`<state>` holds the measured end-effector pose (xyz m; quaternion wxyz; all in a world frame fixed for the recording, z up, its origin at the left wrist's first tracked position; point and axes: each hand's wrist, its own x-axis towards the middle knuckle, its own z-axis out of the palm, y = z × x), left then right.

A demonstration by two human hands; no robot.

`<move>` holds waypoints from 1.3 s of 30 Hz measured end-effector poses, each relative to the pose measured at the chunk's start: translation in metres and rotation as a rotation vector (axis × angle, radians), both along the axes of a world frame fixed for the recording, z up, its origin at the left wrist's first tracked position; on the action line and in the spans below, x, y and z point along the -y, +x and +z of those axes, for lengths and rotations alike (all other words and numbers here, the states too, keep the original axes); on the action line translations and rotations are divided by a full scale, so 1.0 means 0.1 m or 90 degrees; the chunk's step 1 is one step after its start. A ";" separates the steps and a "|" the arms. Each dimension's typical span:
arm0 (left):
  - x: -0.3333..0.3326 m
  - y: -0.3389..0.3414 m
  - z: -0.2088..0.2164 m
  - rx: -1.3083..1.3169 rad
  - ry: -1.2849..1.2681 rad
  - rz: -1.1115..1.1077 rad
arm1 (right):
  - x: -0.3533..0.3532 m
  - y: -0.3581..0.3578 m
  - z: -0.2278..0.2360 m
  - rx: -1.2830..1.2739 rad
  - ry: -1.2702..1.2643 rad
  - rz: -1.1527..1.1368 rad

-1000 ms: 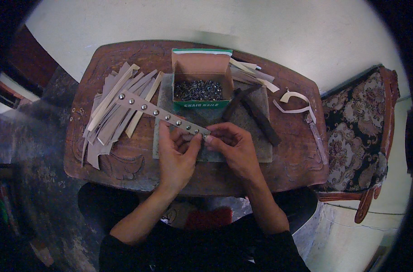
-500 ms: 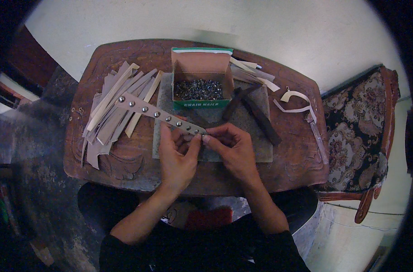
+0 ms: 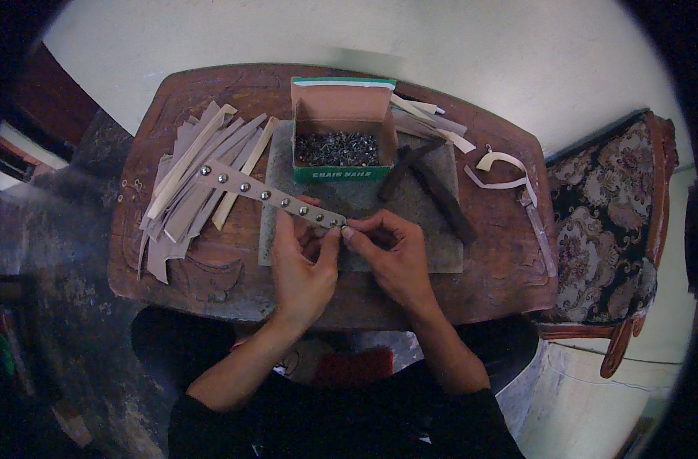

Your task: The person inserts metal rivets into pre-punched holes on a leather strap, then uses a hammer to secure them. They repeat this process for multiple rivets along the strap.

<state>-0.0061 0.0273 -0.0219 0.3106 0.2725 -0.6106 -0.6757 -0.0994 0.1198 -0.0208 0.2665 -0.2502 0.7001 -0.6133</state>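
Note:
My left hand (image 3: 305, 268) is closed around the right end of a beige strip (image 3: 233, 177), which looks like leather. A row of several silver dome-headed nails runs along it, and its free end slants up to the left. At the held end, my right hand (image 3: 391, 252) pinches a small shiny nail (image 3: 344, 227) between thumb and forefinger, against the strip's tip. Both hands are above a grey slab (image 3: 441, 262). Behind them, an open green cardboard box (image 3: 341, 174) holds a heap of loose chair nails (image 3: 337, 148).
On the slab's right lies a dark long-armed tool (image 3: 441, 200), its kind unclear. Cut strips (image 3: 192, 183) are piled at the left of the carved wooden table (image 3: 226, 300). More offcuts (image 3: 433, 118) lie behind the box. A curled strap (image 3: 529, 195) and a floral-upholstered chair (image 3: 601, 222) are to the right.
Both hands stay nearly in place, with the fingertips shifting slightly at the strip's right end. A dark shadow-like band across the slab beside the fingers is gone.

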 end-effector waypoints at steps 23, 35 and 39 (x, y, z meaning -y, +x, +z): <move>0.00 0.01 -0.01 0.015 0.037 -0.003 | -0.03 -0.07 -0.05 -0.059 0.025 0.040; 0.06 -0.01 -0.04 -0.069 0.077 -0.019 | -0.01 -0.09 0.07 0.089 -0.037 0.035; 0.07 0.00 0.01 -0.066 0.116 -0.032 | -0.04 -0.11 0.02 0.073 -0.024 0.046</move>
